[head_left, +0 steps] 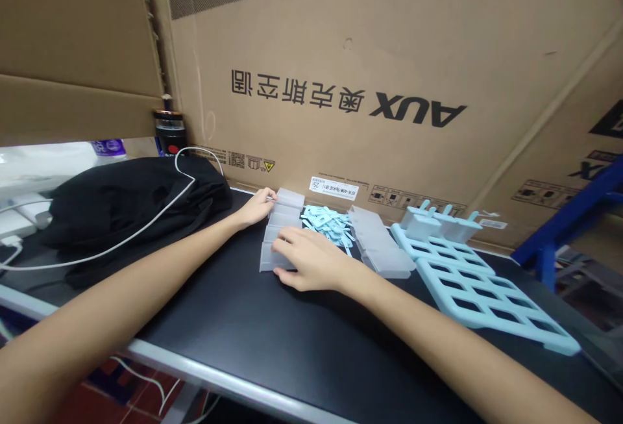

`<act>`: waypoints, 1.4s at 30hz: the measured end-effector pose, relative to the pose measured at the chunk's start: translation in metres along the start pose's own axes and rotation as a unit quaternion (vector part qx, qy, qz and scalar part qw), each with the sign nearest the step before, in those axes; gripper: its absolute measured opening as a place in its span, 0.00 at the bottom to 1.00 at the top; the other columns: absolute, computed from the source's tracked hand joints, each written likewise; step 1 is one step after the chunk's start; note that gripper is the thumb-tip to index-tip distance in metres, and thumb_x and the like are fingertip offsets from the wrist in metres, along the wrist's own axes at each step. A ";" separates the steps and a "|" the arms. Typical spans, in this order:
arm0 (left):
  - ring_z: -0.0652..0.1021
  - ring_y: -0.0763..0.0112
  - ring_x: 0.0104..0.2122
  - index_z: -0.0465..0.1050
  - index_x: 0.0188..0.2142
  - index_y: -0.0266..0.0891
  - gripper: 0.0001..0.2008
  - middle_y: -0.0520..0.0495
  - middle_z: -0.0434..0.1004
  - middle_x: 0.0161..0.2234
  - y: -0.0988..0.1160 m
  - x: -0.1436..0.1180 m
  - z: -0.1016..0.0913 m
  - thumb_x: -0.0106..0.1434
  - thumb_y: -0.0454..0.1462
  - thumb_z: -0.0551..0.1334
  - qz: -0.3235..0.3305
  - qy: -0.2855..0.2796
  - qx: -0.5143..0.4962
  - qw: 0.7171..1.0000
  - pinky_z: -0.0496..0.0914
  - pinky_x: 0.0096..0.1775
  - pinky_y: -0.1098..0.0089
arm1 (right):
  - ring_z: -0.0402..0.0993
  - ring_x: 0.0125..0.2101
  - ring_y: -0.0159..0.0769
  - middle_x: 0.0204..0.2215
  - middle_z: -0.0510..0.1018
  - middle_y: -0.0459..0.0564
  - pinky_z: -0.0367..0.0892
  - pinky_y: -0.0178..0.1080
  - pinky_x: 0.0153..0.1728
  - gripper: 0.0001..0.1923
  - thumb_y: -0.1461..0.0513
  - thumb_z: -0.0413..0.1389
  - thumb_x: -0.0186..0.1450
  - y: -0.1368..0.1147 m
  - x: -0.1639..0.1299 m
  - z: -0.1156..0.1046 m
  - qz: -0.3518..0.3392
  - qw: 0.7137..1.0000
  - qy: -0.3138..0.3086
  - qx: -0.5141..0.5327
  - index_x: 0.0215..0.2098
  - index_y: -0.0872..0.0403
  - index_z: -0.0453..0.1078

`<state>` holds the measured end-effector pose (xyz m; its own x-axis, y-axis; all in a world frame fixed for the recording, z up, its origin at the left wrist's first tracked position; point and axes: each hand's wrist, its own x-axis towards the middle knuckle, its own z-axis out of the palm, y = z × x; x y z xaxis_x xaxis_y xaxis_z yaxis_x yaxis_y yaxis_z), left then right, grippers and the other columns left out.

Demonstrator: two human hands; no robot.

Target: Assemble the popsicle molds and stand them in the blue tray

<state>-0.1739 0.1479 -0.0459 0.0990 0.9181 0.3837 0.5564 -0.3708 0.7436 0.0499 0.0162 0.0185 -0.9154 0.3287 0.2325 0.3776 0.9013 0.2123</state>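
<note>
Hands are being kept on a row of translucent mould cups (280, 232) lying on the black counter (233, 320). The left hand (257, 206) is being rested against the far end of the row, at about 11 o'clock from the counter's centre, with its fingers lightly curled against the top cup; its grip is not being closed fully around anything. The right hand (311, 258) is being laid palm-down over the near end of the same row, fingers spread and flattened on the cups, so nothing is being enclosed.

A heap of pale blue sticks (328, 221) is being shown just beside the row, at 3 o'clock from it. A second row of translucent cups (379, 245) is lying beyond the sticks. Two pale blue grid frames (477, 284) are lying at 3 o'clock, the far one carrying several stick-fitted cups (438, 223). A black cloth bundle (131, 206) with a white cable (146, 223) across it is lying at 9 o'clock. Large cardboard boxes (389, 86) are standing behind the counter at 12 o'clock.
</note>
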 end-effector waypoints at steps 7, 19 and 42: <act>0.76 0.66 0.39 0.64 0.40 0.40 0.13 0.47 0.71 0.44 0.001 -0.001 0.001 0.53 0.32 0.55 -0.008 -0.012 -0.013 1.000 0.70 0.38 0.67 | 0.69 0.38 0.39 0.40 0.73 0.52 0.66 0.40 0.37 0.12 0.55 0.53 0.66 0.006 0.004 0.006 0.011 1.000 0.007 0.011 0.41 0.55 0.68; 0.74 0.60 0.47 0.66 0.42 0.40 0.14 0.44 0.66 0.46 -0.007 0.001 0.004 0.54 0.33 0.53 0.027 -0.019 0.035 0.999 0.68 0.51 0.58 | 0.69 0.38 0.39 0.40 0.73 0.53 0.67 0.42 0.39 0.13 0.54 0.53 0.67 0.006 0.001 0.003 0.020 1.000 0.002 0.011 0.42 0.55 0.68; 0.74 0.59 0.45 0.68 0.39 0.40 0.11 0.44 0.71 0.42 -0.005 0.003 0.006 0.56 0.38 0.54 0.028 -0.021 0.068 0.997 0.68 0.50 0.58 | 0.69 0.43 0.42 0.45 0.74 0.56 0.65 0.44 0.45 0.17 0.52 0.51 0.69 0.026 -0.013 -0.023 0.041 0.997 0.046 0.041 0.47 0.56 0.67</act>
<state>-0.1717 0.1535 -0.0517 0.1658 0.9025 0.3976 0.6557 -0.4020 0.6391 0.0748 0.0286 0.0428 -0.8640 0.3775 0.3333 0.4339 0.8940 0.1122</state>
